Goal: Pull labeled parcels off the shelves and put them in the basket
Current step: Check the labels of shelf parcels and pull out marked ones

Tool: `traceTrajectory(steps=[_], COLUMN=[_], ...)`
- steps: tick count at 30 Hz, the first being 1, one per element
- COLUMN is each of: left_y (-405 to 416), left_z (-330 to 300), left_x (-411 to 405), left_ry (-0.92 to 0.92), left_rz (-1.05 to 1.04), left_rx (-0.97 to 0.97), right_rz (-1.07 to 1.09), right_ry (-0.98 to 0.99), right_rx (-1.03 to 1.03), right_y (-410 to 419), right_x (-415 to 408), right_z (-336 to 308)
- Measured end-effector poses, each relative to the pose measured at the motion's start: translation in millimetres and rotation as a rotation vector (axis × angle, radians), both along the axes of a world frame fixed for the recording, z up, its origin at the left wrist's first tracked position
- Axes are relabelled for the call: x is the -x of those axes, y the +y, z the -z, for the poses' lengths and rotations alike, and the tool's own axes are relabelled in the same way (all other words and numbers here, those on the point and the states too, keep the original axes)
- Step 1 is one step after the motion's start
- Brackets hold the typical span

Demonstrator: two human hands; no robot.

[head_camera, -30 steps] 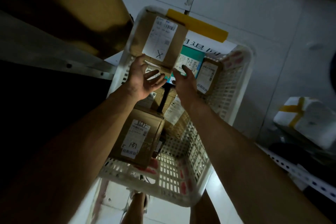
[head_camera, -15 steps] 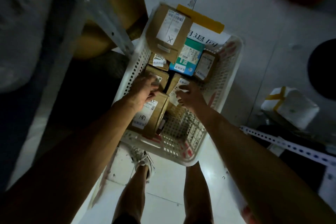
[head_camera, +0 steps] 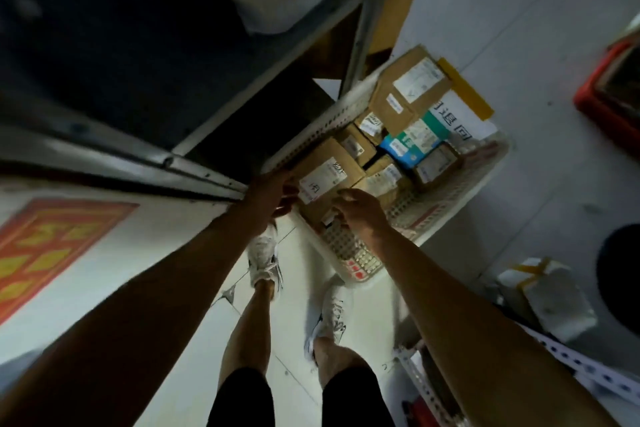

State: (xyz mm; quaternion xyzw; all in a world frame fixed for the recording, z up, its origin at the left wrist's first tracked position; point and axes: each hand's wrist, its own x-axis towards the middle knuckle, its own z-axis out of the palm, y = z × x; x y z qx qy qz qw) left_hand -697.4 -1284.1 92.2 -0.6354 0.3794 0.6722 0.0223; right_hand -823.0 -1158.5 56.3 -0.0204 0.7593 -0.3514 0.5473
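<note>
The person stands over a white plastic basket (head_camera: pixel 446 215) on the pale floor (head_camera: pixel 519 28), just beside a metal shelf unit (head_camera: pixel 207 163) at the left. Both arms reach down to the basket's near corner.

The left hand (head_camera: pixel 268 199) is at the near-left rim of the basket, fingers curled at the edge next to the nearest brown parcel (head_camera: pixel 329 177); if it grips the rim or the parcel, cannot tell, the picture is blurred. The right hand (head_camera: pixel 356 210) lies over the near end of the same parcel w/ fingers bent downward and close together; a real pinch cannot be confirmed.

In the basket approx. 7 labeled parcels can be counted: 6 brown cardboard boxes and 1 teal-and-blue box (head_camera: pixel 415 144). The biggest brown box (head_camera: pixel 410 90) leans at the far end, on the rim, w/ a white label on top. The nearest parcel has 1 white label w/ handwriting. A white paper sheet w/ printed characters (head_camera: pixel 460 114) and 1 yellow tape strip (head_camera: pixel 467 90) are at the far rim.

Other things: 2 white sneakers (head_camera: pixel 265 260) on the floor, 1 red crate (head_camera: pixel 613 94) at right, 1 white foam box w/ yellow tape (head_camera: pixel 550 298), 1 red-and-yellow mat (head_camera: pixel 45 250) at left.
</note>
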Motion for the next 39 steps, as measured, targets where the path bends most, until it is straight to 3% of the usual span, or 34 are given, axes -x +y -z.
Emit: traceTrajectory(steps=[12,24,34,39], left_y=[76,167,258,300], left_z=[-65,-103,-99,-95], left_x=[-202,-454,-576,-615], left_ry=[0.046,-0.064,-0.114,-0.13], left_rz=[-0.332,-0.859,-1.36,-1.518], left_rx=[0.032,0.109,0.082,0.11], right_rz=[-0.383,-1.023,-1.329,-1.557], right_ry=[-0.049,-0.048,-0.26,-0.169], right_rx=[-0.011,0.061,-0.038,0.058], right_y=[12,-8,10,34], right_x=[-156,-408,-579,-636], right_z=[-72,-122,-115,-119])
